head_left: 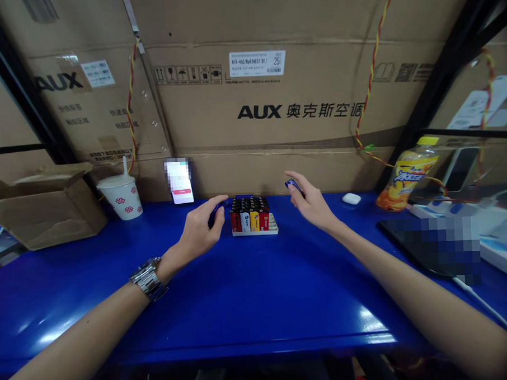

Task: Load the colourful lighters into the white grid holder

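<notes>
A white tray (pixel 255 233) stands on the blue table, holding several upright lighters (pixel 250 219) in rows, with red, white and yellow ones along the front. Some slots at its right side hold no lighter. To the left of the tray, my left hand (pixel 200 229) is closed around a dark blue lighter (pixel 216 210), mostly hidden by the fingers. Right of the tray and a little above the table, my right hand (pixel 313 205) pinches a blue lighter (pixel 292 184) between thumb and fingers, its end pointing toward the upper left. Neither hand touches the tray.
Behind the table (pixel 241 302) rises a large cardboard box (pixel 301 137). A paper bag (pixel 57 215), a straw cup (pixel 123 201) and a lit phone (pixel 181 185) stand at left. At right are a white earbud case (pixel 352 198), a drink bottle (pixel 404 178) and a dark tablet (pixel 411 245) with a cable.
</notes>
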A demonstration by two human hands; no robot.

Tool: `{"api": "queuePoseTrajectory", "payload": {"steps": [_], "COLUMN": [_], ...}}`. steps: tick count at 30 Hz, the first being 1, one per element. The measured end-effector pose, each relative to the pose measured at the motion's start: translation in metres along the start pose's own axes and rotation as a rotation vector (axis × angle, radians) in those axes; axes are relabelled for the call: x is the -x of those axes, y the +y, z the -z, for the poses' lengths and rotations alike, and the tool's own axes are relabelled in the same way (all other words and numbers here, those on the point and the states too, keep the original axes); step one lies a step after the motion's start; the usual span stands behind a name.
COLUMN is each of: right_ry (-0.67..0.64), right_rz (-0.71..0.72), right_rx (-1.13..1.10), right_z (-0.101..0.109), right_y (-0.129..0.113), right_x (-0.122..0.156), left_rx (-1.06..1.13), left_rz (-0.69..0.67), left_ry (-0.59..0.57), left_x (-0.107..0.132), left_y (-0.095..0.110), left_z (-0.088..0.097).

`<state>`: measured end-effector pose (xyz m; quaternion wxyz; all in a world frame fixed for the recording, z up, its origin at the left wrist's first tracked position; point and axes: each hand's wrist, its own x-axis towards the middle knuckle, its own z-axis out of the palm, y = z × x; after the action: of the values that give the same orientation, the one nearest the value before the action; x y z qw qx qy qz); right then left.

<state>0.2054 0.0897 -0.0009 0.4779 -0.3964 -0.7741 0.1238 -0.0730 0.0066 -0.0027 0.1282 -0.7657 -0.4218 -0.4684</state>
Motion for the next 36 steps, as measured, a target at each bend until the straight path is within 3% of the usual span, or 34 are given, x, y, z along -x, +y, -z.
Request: {"api": "queuePoseTrajectory", "payload": {"steps": [11, 36], "right_ry": [0.145, 0.131], "right_rz": [0.051, 0.094], "right_rx": [-0.004, 0.066], "right_z": [0.000, -0.003], "right_y": [-0.007, -0.015], "right_x": [0.001, 0.003], "left_rx": [-0.060, -0.078], "left_rz": [-0.024, -0.020], "left_ry": [0.018, 0.064], "left_x": [0.000, -0.001], "left_y": [-0.002, -0.004], "left_z": [0.000, 0.000]}}
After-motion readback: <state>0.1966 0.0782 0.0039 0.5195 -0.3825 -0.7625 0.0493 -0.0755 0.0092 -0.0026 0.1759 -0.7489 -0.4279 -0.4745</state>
